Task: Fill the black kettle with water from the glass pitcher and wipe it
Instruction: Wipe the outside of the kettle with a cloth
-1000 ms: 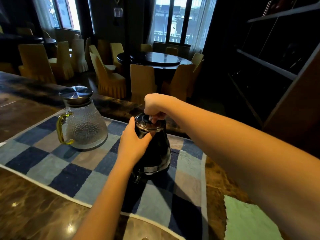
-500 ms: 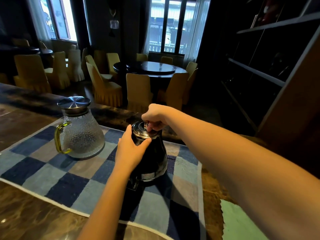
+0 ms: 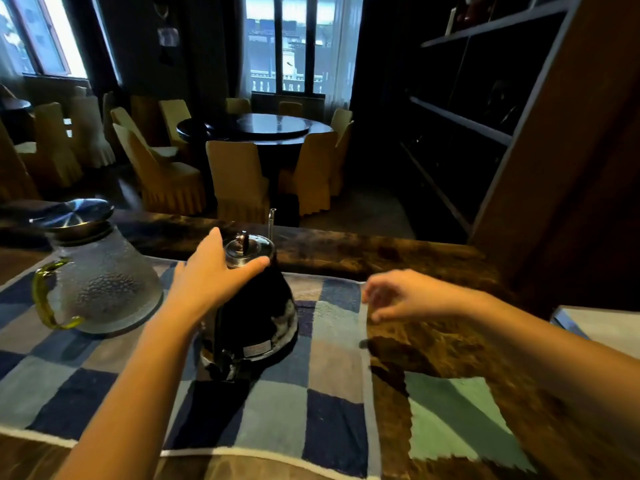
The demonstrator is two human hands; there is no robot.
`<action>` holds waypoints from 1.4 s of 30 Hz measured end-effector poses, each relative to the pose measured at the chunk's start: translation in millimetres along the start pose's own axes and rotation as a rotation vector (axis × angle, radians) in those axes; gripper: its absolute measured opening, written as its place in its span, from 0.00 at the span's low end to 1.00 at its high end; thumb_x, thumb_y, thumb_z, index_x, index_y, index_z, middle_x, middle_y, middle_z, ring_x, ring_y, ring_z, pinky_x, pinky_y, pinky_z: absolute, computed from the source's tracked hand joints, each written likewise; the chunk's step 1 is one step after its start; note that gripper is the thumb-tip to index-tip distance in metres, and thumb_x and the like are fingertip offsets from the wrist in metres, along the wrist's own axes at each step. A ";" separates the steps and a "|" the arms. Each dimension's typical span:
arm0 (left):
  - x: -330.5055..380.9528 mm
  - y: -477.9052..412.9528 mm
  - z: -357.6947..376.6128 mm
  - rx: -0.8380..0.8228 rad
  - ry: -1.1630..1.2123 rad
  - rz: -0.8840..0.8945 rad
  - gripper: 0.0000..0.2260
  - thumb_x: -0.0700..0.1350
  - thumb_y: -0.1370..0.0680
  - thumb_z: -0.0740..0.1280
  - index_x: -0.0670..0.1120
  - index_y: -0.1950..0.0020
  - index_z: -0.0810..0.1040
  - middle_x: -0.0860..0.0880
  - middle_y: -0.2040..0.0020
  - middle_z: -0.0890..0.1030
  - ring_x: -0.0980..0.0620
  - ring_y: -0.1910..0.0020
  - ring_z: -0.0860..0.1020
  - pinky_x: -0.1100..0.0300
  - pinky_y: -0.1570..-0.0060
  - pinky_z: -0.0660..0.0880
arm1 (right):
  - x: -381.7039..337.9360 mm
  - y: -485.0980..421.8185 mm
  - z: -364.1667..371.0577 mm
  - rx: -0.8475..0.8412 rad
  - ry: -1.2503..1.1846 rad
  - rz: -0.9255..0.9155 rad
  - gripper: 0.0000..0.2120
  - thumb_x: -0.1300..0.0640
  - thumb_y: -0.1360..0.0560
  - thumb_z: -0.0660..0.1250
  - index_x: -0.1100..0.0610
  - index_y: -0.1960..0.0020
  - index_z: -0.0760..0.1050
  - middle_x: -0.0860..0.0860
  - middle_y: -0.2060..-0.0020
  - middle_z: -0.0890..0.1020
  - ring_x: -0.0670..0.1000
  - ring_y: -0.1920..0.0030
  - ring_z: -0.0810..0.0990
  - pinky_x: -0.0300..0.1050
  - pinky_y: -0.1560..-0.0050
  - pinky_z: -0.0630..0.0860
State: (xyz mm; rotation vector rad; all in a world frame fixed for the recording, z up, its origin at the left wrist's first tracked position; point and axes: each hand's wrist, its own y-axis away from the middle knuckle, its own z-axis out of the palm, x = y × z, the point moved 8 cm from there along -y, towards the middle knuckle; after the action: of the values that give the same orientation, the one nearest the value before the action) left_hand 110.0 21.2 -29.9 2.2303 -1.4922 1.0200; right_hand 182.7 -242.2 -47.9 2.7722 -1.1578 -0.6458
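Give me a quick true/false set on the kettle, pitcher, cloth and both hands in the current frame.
1. The left hand rests on the black kettle just below the kettle lid. True.
2. The right hand pinches the lid's knob. False: it hovers over the counter, right of the checkered mat, holding nothing.
3. The glass pitcher has its metal lid on. True.
4. The green cloth is draped over the kettle. False: it lies flat on the counter, off the mat's right edge.
5. The pitcher stands to the right of the kettle. False: it stands to the left, on the mat.
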 end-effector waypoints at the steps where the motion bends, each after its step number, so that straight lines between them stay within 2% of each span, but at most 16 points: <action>1: 3.6 -3.7 -0.6 0.009 -0.022 0.011 0.37 0.76 0.44 0.61 0.50 0.47 0.68 0.49 0.46 0.78 0.45 0.44 0.77 0.39 0.39 0.69 | 18.5 11.7 10.9 -0.051 0.079 0.059 0.12 0.51 0.26 0.70 0.47 0.44 0.74 0.44 0.49 0.79 0.43 0.49 0.78 0.40 0.48 0.79; 5: 21.0 -10.5 -0.5 0.013 -0.108 0.038 0.39 0.77 0.43 0.61 0.48 0.46 0.69 0.48 0.47 0.76 0.46 0.47 0.76 0.37 0.39 0.68 | 85.3 54.6 53.7 -0.219 0.402 0.242 0.25 0.35 0.32 0.68 0.45 0.39 0.70 0.45 0.45 0.75 0.46 0.45 0.74 0.41 0.47 0.75; 8: 32.9 -10.7 7.2 0.010 -0.162 0.059 0.41 0.69 0.37 0.69 0.45 0.33 0.65 0.44 0.35 0.73 0.42 0.37 0.72 0.37 0.36 0.67 | 100.6 72.5 73.3 -0.185 0.382 0.243 0.32 0.32 0.35 0.69 0.44 0.36 0.67 0.43 0.42 0.74 0.45 0.44 0.71 0.38 0.47 0.72; 12: 40.0 -8.6 13.0 0.041 -0.211 0.109 0.45 0.59 0.38 0.76 0.46 0.28 0.59 0.42 0.31 0.71 0.41 0.34 0.71 0.41 0.37 0.70 | 111.5 80.8 84.2 -0.142 0.140 0.259 0.27 0.37 0.35 0.72 0.40 0.40 0.66 0.39 0.47 0.74 0.42 0.48 0.73 0.38 0.49 0.75; 16: 38.5 -10.3 12.9 -0.007 -0.177 0.166 0.45 0.55 0.39 0.78 0.47 0.28 0.59 0.43 0.31 0.70 0.42 0.33 0.70 0.42 0.36 0.70 | 121.0 79.4 99.5 -0.242 -0.123 0.199 0.11 0.43 0.30 0.71 0.46 0.58 0.71 0.43 0.59 0.76 0.44 0.57 0.75 0.42 0.53 0.74; 18: 39.1 -8.3 12.8 -0.024 -0.169 0.191 0.44 0.55 0.38 0.78 0.47 0.28 0.60 0.43 0.31 0.70 0.43 0.34 0.70 0.44 0.36 0.70 | 120.9 78.6 100.9 -0.327 -0.397 0.179 0.07 0.50 0.28 0.71 0.51 0.55 0.75 0.46 0.55 0.79 0.46 0.51 0.79 0.40 0.49 0.76; 20: 38.5 -6.9 12.8 -0.023 -0.153 0.199 0.42 0.57 0.37 0.75 0.48 0.28 0.60 0.43 0.31 0.70 0.44 0.34 0.71 0.46 0.36 0.70 | 112.0 73.7 87.7 -0.338 -0.767 0.176 0.13 0.54 0.30 0.74 0.58 0.49 0.77 0.50 0.53 0.82 0.49 0.51 0.83 0.42 0.51 0.78; 24: 36.4 -10.3 9.8 0.018 -0.056 0.191 0.28 0.60 0.25 0.58 0.47 0.30 0.62 0.43 0.34 0.73 0.44 0.36 0.73 0.45 0.37 0.70 | 112.2 36.5 44.5 0.103 -1.333 0.221 0.27 0.54 0.48 0.83 0.49 0.51 0.80 0.52 0.56 0.86 0.53 0.58 0.85 0.45 0.63 0.80; 27: 34.7 -12.1 10.5 0.032 -0.022 0.188 0.21 0.54 0.20 0.54 0.48 0.30 0.63 0.45 0.34 0.73 0.47 0.36 0.72 0.47 0.36 0.69 | 104.5 -5.1 14.5 0.469 -1.479 0.171 0.13 0.60 0.28 0.69 0.50 0.46 0.76 0.56 0.47 0.80 0.54 0.51 0.80 0.48 0.58 0.77; 29: 35.3 -11.6 11.2 0.029 -0.028 0.198 0.19 0.53 0.19 0.53 0.48 0.30 0.63 0.46 0.33 0.73 0.49 0.36 0.72 0.52 0.37 0.68 | 83.2 -31.6 4.6 0.639 -1.536 0.130 0.11 0.64 0.23 0.61 0.50 0.46 0.75 0.55 0.49 0.79 0.51 0.52 0.79 0.46 0.57 0.76; 31: 36.9 -10.8 10.6 0.030 -0.032 0.209 0.19 0.53 0.19 0.52 0.48 0.30 0.64 0.47 0.34 0.73 0.50 0.36 0.72 0.55 0.38 0.68 | 39.7 -57.3 4.2 0.644 -1.510 0.026 0.11 0.64 0.22 0.61 0.49 0.49 0.73 0.51 0.54 0.78 0.49 0.57 0.78 0.44 0.59 0.75; 33: 36.8 -10.5 10.4 0.033 -0.023 0.207 0.20 0.54 0.19 0.51 0.47 0.30 0.65 0.48 0.34 0.73 0.51 0.36 0.71 0.57 0.40 0.67 | -17.3 -77.0 12.0 0.528 -1.393 -0.161 0.08 0.61 0.24 0.63 0.49 0.51 0.74 0.50 0.55 0.79 0.48 0.59 0.77 0.43 0.59 0.74; 35: 36.0 -10.9 10.2 0.039 -0.025 0.199 0.22 0.57 0.21 0.51 0.48 0.30 0.65 0.48 0.34 0.73 0.51 0.36 0.71 0.58 0.40 0.66 | -62.0 -85.6 31.8 0.388 -1.300 -0.311 0.06 0.55 0.26 0.62 0.49 0.50 0.76 0.49 0.46 0.80 0.48 0.61 0.78 0.40 0.59 0.74; 37: 35.7 -10.8 9.6 0.044 -0.042 0.188 0.26 0.60 0.24 0.49 0.48 0.31 0.65 0.48 0.35 0.74 0.49 0.37 0.72 0.54 0.39 0.68 | -71.8 -85.7 44.6 0.418 -1.265 -0.362 0.09 0.54 0.24 0.59 0.49 0.51 0.78 0.47 0.37 0.78 0.48 0.67 0.78 0.39 0.63 0.73; 40: 36.7 -10.7 9.4 0.055 -0.054 0.188 0.31 0.65 0.27 0.46 0.49 0.31 0.64 0.47 0.35 0.75 0.49 0.37 0.73 0.46 0.37 0.69 | -60.2 -83.7 37.1 0.647 -1.042 -0.368 0.10 0.55 0.22 0.59 0.47 0.55 0.78 0.41 0.41 0.80 0.45 0.50 0.79 0.41 0.44 0.70; 42: 37.4 -11.7 9.8 0.060 -0.062 0.193 0.31 0.65 0.27 0.46 0.50 0.31 0.65 0.48 0.36 0.76 0.49 0.38 0.74 0.45 0.38 0.70 | -67.1 -90.9 36.2 0.726 -0.904 -0.366 0.05 0.55 0.23 0.60 0.48 0.55 0.74 0.40 0.44 0.78 0.44 0.42 0.74 0.41 0.39 0.68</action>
State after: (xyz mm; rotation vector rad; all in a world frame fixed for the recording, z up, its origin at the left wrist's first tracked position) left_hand 132.6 -5.4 -9.7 2.2108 -1.7542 1.0727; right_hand 186.3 -127.3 -77.2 3.4160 -1.1291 -2.0327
